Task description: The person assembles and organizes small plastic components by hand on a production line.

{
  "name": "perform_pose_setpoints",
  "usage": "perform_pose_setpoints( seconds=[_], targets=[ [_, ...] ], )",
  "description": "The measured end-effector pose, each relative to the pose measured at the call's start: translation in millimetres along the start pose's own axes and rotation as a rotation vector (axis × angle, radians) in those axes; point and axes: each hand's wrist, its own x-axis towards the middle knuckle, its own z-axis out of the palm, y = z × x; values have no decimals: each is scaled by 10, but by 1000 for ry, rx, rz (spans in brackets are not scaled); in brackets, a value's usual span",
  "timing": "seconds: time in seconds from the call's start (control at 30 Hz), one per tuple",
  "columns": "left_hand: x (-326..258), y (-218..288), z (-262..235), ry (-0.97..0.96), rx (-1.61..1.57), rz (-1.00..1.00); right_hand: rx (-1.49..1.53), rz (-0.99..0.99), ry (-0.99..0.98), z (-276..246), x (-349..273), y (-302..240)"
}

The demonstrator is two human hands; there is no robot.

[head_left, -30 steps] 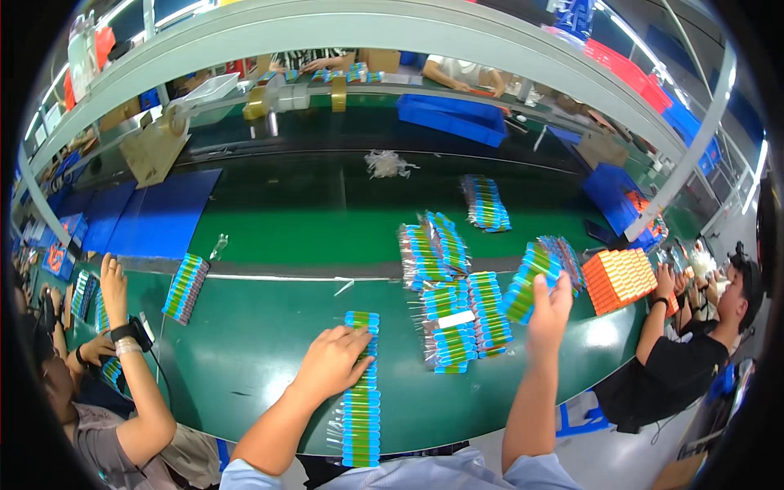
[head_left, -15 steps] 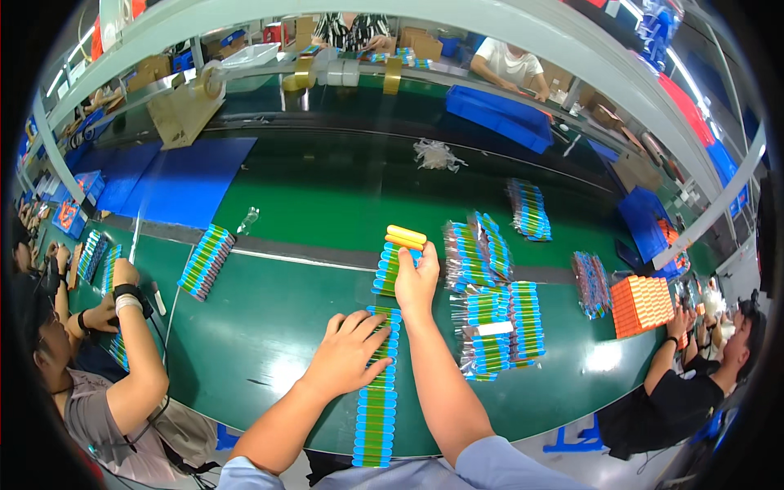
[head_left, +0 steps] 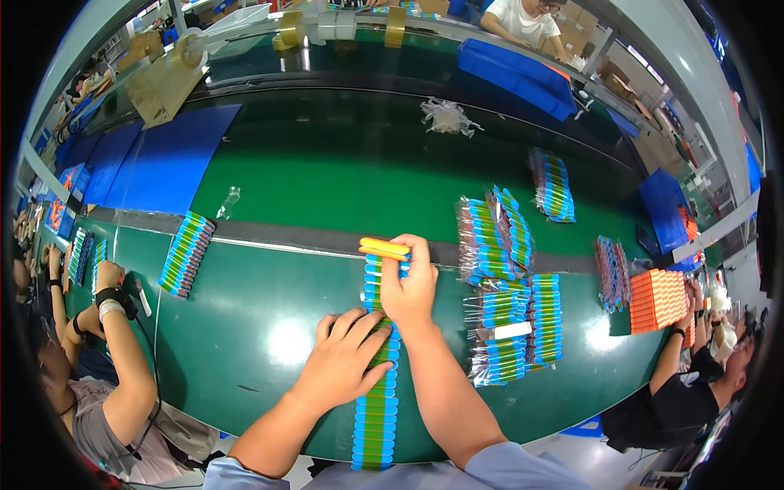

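A long row of green sticks with blue ends (head_left: 377,408) lies on the green bench (head_left: 269,343) in front of me, running away from me. My left hand (head_left: 343,359) lies flat on the row's middle, fingers spread. My right hand (head_left: 411,286) rests on the row's far end and pinches two orange sticks (head_left: 384,248) laid crosswise at the top of the row.
Several wrapped packs of the same sticks (head_left: 498,237) lie to the right, with an orange block of sticks (head_left: 658,299) beyond. Another pack (head_left: 186,253) lies left. A green conveyor belt (head_left: 343,171) runs behind the bench. One person's arms (head_left: 106,302) work at left, another person (head_left: 694,384) at right.
My right hand swung from the packs at the far right to the top of the row, bringing orange sticks. My left hand stayed on the row.
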Motion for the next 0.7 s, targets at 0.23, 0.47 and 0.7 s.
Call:
perform_pose_setpoints(
  seconds=[0.23, 0.47, 0.7],
  targets=[
    [27, 15, 26, -18, 16, -27, -19, -47, -1, 14, 57, 57],
    [71, -82, -18, 7, 30, -47, -75, -8, -54, 44, 63, 3],
    [10, -90, 52, 48, 1, -16, 159, 134, 35, 22, 48, -11]
  ],
)
